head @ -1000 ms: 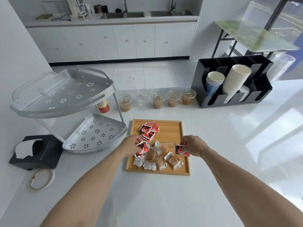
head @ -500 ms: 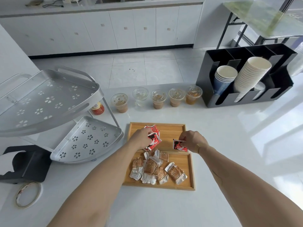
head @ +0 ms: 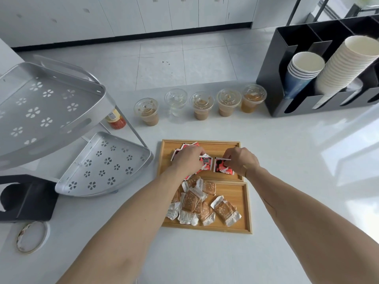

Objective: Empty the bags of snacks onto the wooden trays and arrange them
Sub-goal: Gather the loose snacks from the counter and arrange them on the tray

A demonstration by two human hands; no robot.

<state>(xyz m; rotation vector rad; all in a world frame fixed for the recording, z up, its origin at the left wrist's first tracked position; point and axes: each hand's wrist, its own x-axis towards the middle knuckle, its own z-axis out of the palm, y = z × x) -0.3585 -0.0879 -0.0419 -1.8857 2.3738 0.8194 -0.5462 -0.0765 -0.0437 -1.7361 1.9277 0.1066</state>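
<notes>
Two wooden trays lie end to end on the white counter. The far tray (head: 221,146) holds several red snack packets (head: 205,163); the near tray (head: 244,203) holds a heap of brown and white snack packets (head: 205,203). My left hand (head: 188,157) presses down on the red packets at the far tray's left and middle, covering most of them. My right hand (head: 241,160) pinches the top edge of one red packet (head: 220,168) lying flat near the far tray's front right.
A two-tier metal corner rack (head: 102,167) stands left of the trays, a small jar (head: 115,119) behind it. Several lidded drink cups (head: 202,105) line the counter's far edge. A black cup organiser (head: 320,78) sits far right. A tape roll (head: 31,236) lies near left.
Both hands moved from the near tray up to the far tray, carrying red packets. The right hand's packet now lies flat on the far tray. The camera tilted down and closer.
</notes>
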